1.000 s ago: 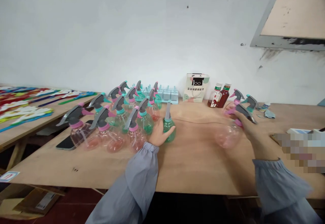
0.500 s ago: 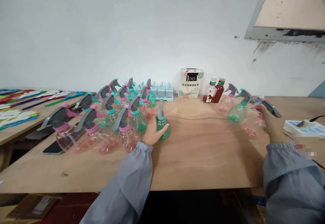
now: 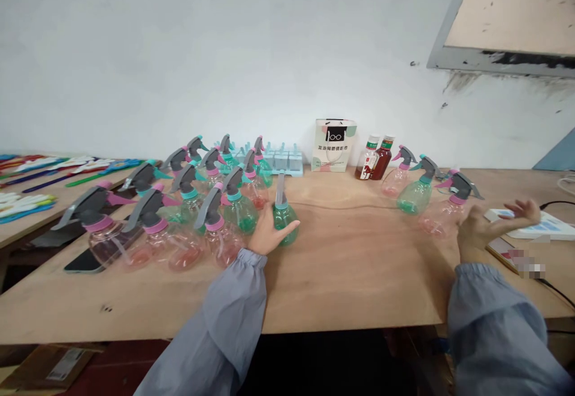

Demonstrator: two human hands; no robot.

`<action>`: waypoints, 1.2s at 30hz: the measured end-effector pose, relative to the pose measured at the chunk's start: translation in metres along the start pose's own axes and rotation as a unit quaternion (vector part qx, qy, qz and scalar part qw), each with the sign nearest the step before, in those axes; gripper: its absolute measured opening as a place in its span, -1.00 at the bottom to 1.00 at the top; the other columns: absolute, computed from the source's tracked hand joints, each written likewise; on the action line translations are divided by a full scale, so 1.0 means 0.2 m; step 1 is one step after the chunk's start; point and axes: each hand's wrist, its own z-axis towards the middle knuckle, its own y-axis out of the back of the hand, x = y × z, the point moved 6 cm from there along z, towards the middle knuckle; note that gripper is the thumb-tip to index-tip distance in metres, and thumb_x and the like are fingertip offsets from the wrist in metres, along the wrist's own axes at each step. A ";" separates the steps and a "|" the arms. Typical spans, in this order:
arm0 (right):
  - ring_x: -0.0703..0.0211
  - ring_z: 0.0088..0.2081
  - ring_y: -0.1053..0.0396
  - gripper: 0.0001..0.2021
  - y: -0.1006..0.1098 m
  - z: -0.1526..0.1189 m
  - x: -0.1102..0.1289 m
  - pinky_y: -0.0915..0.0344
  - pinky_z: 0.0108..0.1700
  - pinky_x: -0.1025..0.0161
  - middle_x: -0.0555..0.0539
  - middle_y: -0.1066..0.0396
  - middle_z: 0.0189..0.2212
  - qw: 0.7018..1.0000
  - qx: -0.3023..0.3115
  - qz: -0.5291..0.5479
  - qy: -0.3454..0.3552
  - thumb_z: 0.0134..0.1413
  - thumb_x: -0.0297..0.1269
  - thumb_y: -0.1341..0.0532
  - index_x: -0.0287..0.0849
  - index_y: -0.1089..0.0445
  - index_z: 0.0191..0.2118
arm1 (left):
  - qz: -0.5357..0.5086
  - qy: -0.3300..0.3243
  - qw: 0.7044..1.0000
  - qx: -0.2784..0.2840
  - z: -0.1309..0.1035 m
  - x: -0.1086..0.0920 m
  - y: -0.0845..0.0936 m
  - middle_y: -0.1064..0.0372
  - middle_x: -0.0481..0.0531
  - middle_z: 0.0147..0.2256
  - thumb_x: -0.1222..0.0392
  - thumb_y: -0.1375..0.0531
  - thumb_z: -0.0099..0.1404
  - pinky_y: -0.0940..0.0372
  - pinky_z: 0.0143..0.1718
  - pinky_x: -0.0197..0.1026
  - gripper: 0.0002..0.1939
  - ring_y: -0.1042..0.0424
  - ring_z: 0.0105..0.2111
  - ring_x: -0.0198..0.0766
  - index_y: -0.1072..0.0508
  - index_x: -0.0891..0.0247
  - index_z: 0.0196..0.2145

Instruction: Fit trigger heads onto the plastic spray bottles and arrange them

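My left hand (image 3: 265, 232) is at a green spray bottle (image 3: 288, 216) standing near the table's middle; its thumb lies across the front and the other fingers are mostly hidden along the bottle's left side. On the right, my right hand (image 3: 487, 228) is open and holds nothing, palm turned up and fingers spread. Just left of it stands a pink spray bottle (image 3: 438, 219) with a grey trigger head. Behind that are a green spray bottle (image 3: 415, 195) and another pink spray bottle (image 3: 395, 181). Left of my left hand, several pink and green spray bottles (image 3: 224, 243) stand close together.
Against the wall are a light blue mould set (image 3: 287, 161), a paper bag (image 3: 333, 153) and two red-brown bottles (image 3: 375, 162). A phone (image 3: 85, 261) lies at the left. A white and blue power strip (image 3: 530, 228) with a cable lies right. Colourful items (image 3: 27, 204) cover another table.
My right hand has let go of the pink spray bottle at the right and drawn back toward me, its fingers opening. My left hand stays at the green bottle. The view has shifted slightly.
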 end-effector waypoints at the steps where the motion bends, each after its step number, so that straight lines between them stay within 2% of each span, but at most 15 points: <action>1: -0.32 0.05 -0.33 -0.23 0.04 -0.05 0.06 -0.27 0.00 -0.18 -0.51 -0.22 0.06 1.000 -0.026 0.006 0.001 -0.22 -0.10 -0.41 -0.17 -0.15 0.14 | -0.008 -0.001 1.000 0.008 0.00 0.00 -0.01 -0.36 0.23 0.03 -0.08 -0.32 0.15 -0.27 0.13 0.11 -0.32 -0.39 0.09 0.06 -0.19 0.23 0.11; 3: -0.29 0.00 -0.37 -0.50 0.03 -0.17 0.26 -0.29 0.02 -0.19 -0.38 -0.30 -0.02 0.999 0.016 0.049 0.012 -0.14 -0.06 -0.34 -0.06 -0.27 -0.05 | -0.023 -0.014 0.999 0.034 -0.02 -0.02 -0.05 -0.33 0.24 0.06 -0.01 -0.31 0.14 -0.27 0.16 0.11 -0.28 -0.38 0.11 0.05 -0.14 0.24 0.16; 5: -0.29 0.05 -0.36 -0.64 -0.06 -0.35 0.56 -0.21 0.14 -0.28 -0.24 -0.38 -0.13 0.972 0.186 0.124 0.067 -0.05 -0.02 -0.29 -0.06 -0.31 -0.15 | -0.024 -0.029 0.998 0.058 -0.04 -0.04 -0.09 -0.33 0.25 0.07 0.04 -0.27 0.14 -0.26 0.16 0.13 -0.30 -0.37 0.12 0.06 -0.14 0.24 0.18; 6: -0.25 0.09 -0.34 -0.64 -0.14 -0.47 0.71 -0.18 0.20 -0.27 -0.22 -0.41 -0.10 0.930 0.317 0.160 0.092 -0.01 -0.01 -0.29 -0.04 -0.34 -0.13 | -0.018 -0.034 0.997 0.066 -0.05 -0.06 -0.11 -0.33 0.25 0.06 0.05 -0.26 0.15 -0.27 0.15 0.14 -0.31 -0.38 0.11 0.08 -0.15 0.23 0.18; 8: -0.18 0.11 -0.35 -0.57 -0.24 -0.72 0.97 -0.18 0.23 -0.20 -0.20 -0.43 -0.01 0.845 0.477 0.230 0.079 -0.01 0.02 -0.33 -0.03 -0.36 -0.04 | 0.001 -0.040 0.997 0.069 -0.08 -0.09 -0.15 -0.34 0.27 0.07 0.00 -0.27 0.16 -0.29 0.11 0.18 -0.30 -0.38 0.10 0.14 -0.16 0.21 0.20; 11: -0.15 0.24 -0.26 -0.35 -0.35 -1.00 1.23 -0.15 0.29 -0.16 -0.20 -0.32 0.18 0.747 0.584 0.317 0.019 -0.07 0.04 -0.38 -0.04 -0.27 0.14 | 0.043 -0.054 0.996 0.053 -0.12 -0.13 -0.20 -0.31 0.29 0.12 -0.18 -0.30 0.15 -0.28 0.08 0.23 -0.20 -0.36 0.12 0.26 -0.16 0.17 0.23; 14: -0.10 0.21 -0.31 -0.30 -0.43 -1.15 1.36 -0.21 0.29 -0.10 -0.19 -0.34 0.18 0.698 0.619 0.360 -0.022 -0.04 0.03 -0.37 -0.03 -0.22 0.21 | 0.087 -0.063 0.994 0.025 -0.14 -0.16 -0.23 -0.37 0.29 0.02 -0.36 -0.28 0.10 -0.27 0.05 0.27 -0.15 -0.40 0.02 0.33 -0.24 0.15 0.21; 17: -0.04 0.12 -0.41 -0.43 -0.49 -1.20 1.41 -0.26 0.25 -0.06 -0.15 -0.45 0.08 0.678 0.622 0.388 -0.059 0.02 0.01 -0.34 0.00 -0.32 0.15 | 0.124 -0.072 0.990 0.014 -0.15 -0.20 -0.24 -0.39 0.28 -0.05 -0.41 -0.26 0.08 -0.24 0.04 0.30 -0.13 -0.42 -0.05 0.32 -0.28 0.13 0.21; 21: -0.04 0.09 -0.45 -0.66 -0.53 -1.18 1.41 -0.23 0.27 -0.10 -0.12 -0.55 -0.05 0.680 0.604 0.408 -0.077 0.08 0.02 -0.26 -0.03 -0.49 -0.08 | 0.140 -0.161 0.977 -0.004 -0.18 -0.29 -0.10 -0.39 0.19 -0.01 -0.31 -0.27 0.15 -0.28 0.00 0.19 -0.24 -0.43 -0.07 0.17 -0.27 0.01 0.23; 24: -0.05 0.05 -0.48 -0.67 -0.54 -1.17 1.39 -0.28 0.23 -0.11 -0.12 -0.57 -0.08 0.672 0.607 0.418 -0.072 0.04 0.00 -0.29 -0.03 -0.52 -0.11 | 0.158 -0.260 0.931 -0.199 -0.25 -0.36 0.21 -0.33 0.10 -0.02 0.00 -0.25 0.28 -0.30 0.02 0.04 -0.48 -0.41 -0.04 -0.02 -0.28 -0.04 0.17; 26: -0.04 0.03 -0.49 -0.63 -0.54 -1.17 1.38 -0.34 0.17 -0.08 -0.13 -0.56 -0.06 0.652 0.622 0.427 -0.076 0.01 -0.01 -0.32 -0.04 -0.51 -0.07 | 0.165 -0.226 0.885 -0.372 -0.31 -0.33 0.45 -0.25 0.12 0.01 0.11 -0.27 0.24 -0.26 0.10 0.07 -0.47 -0.34 0.05 -0.03 -0.27 0.04 0.14; 27: -0.03 0.02 -0.49 -0.60 -0.54 -1.18 1.38 -0.36 0.14 -0.06 -0.13 -0.55 -0.04 0.639 0.633 0.430 -0.081 -0.01 -0.02 -0.34 -0.05 -0.50 -0.05 | 0.166 -0.183 0.874 -0.418 -0.32 -0.29 0.54 -0.21 0.16 0.05 0.12 -0.28 0.22 -0.24 0.14 0.10 -0.45 -0.28 0.11 0.00 -0.26 0.11 0.14; 30: 0.00 -0.02 -0.50 -0.57 -0.55 -1.20 1.38 -0.38 0.10 -0.02 -0.12 -0.54 -0.04 0.603 0.662 0.434 -0.098 -0.08 -0.06 -0.40 -0.05 -0.49 -0.05 | 0.149 -0.045 0.920 -0.361 -0.28 -0.10 0.65 -0.21 0.24 0.09 0.05 -0.31 0.18 -0.21 0.17 0.15 -0.37 -0.26 0.15 0.04 -0.22 0.25 0.14; 33: 0.01 -0.03 -0.49 -0.65 -0.59 -1.18 1.39 -0.35 0.11 -0.03 -0.08 -0.56 -0.14 0.603 0.657 0.432 -0.137 -0.12 -0.06 -0.42 -0.05 -0.51 -0.17 | 0.109 0.032 0.966 -0.233 -0.25 0.03 0.58 -0.38 0.18 -0.08 -0.01 -0.22 0.26 -0.30 0.04 0.07 -0.55 -0.42 -0.03 -0.02 -0.30 0.26 0.02; 36: 0.03 -0.04 -0.49 -0.69 -0.62 -1.14 1.41 -0.36 0.06 0.04 -0.04 -0.57 -0.23 0.587 0.639 0.447 -0.218 -0.11 -0.01 -0.40 -0.06 -0.50 -0.25 | 0.123 0.037 0.973 -0.193 -0.26 0.01 0.47 -0.44 0.15 -0.21 -0.03 -0.19 0.28 -0.31 -0.07 0.04 -0.69 -0.45 -0.13 0.00 -0.37 0.23 -0.14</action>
